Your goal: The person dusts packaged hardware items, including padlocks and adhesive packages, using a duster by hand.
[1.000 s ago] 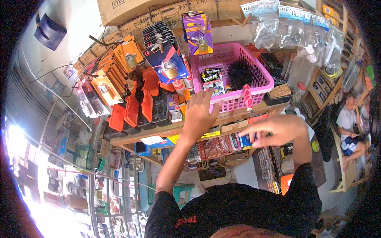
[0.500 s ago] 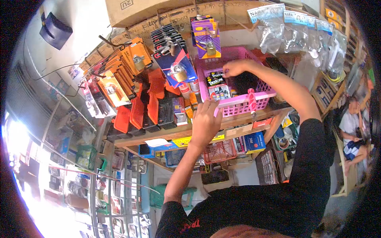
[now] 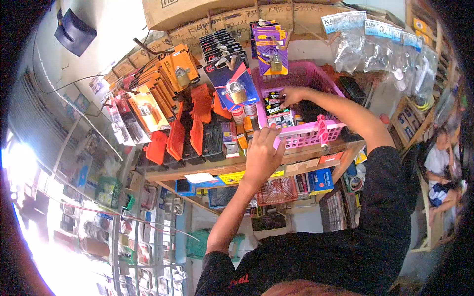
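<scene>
A pink plastic basket stands on the wooden shelf, holding small packs and some dark contents. At its front left corner, my left hand is closed over the rim, thumb toward the front side. Inside the basket, my right hand has its fingers bent and pressed together at the right edge of a black Dextone packet; the fingertips are partly hidden. A paler pack lies just in front of it. Tied to the front rim is a pink twisted strip.
Carded padlocks hang left of the basket, above orange-lidded black boxes. Bagged NARA parts hang at right. A lower shelf holds a red basket and a blue 3M box. Another person sits far right.
My right hand has moved down and closer to the Dextone packets, now covering part of their labels. My left hand stays on the basket corner. The whole view has shifted slightly.
</scene>
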Demonstrator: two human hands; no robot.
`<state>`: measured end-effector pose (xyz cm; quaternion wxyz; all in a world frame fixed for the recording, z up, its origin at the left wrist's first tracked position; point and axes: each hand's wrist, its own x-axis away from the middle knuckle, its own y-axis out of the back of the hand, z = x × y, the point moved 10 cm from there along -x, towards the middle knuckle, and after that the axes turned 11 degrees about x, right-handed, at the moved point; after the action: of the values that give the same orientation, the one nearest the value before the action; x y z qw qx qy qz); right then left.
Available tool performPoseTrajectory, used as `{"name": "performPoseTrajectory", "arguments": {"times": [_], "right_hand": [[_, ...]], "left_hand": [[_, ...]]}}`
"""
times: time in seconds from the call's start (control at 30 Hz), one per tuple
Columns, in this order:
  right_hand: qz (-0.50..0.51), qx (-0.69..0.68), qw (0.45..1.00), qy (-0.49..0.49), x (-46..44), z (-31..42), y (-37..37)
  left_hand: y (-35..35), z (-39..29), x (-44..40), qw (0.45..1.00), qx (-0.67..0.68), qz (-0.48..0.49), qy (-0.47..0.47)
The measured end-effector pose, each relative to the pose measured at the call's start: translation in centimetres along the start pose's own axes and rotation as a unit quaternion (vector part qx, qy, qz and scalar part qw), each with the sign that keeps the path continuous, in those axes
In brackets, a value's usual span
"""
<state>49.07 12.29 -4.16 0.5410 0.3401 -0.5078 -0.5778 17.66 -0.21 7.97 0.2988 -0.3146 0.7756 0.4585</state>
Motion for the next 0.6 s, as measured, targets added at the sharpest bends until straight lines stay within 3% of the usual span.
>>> {"name": "performPoseTrajectory", "arguments": {"times": [0.07, 0.1, 0.2, 0.27, 0.33, 0.4, 0.53, 0.6], "right_hand": [[-0.049, 0.101, 0.991, 0.078, -0.1, 1.3, 0.3], [-0.001, 0.053, 0.997, 0.051, 0.5, 1.6, 0.2], [-0.012, 0.075, 0.996, 0.037, 2.6, 3.4, 2.9], [-0.023, -0.065, 0.998, 0.008, 3.5, 3.2, 4.7], [-0.108, -0.207, 0.972, -0.005, 6.1, 3.8, 7.6], [-0.185, -0.257, 0.949, -0.001, 9.4, 5.1, 10.2], [-0.295, -0.388, 0.871, -0.063, 15.7, 4.5, 12.3], [-0.299, -0.456, 0.835, -0.07, 18.6, 5.1, 12.3]], "left_hand": [[0.1, -0.1, 0.0, 1.0, 0.005, -0.006, -0.008], [0.1, 0.0, 0.1, 1.0, 0.008, -0.008, -0.011], [0.2, 0.0, 0.3, 1.0, 0.012, -0.012, -0.026], [0.5, -0.2, 0.3, 0.999, 0.014, -0.01, -0.033], [0.6, -0.1, 0.3, 0.999, 0.023, -0.006, -0.041], [0.5, 0.3, 0.5, 0.998, 0.041, -0.001, -0.049], [1.0, 1.9, 0.6, 0.982, 0.183, 0.026, 0.041], [1.1, 2.9, 0.5, 0.969, 0.236, 0.015, 0.075]]}}
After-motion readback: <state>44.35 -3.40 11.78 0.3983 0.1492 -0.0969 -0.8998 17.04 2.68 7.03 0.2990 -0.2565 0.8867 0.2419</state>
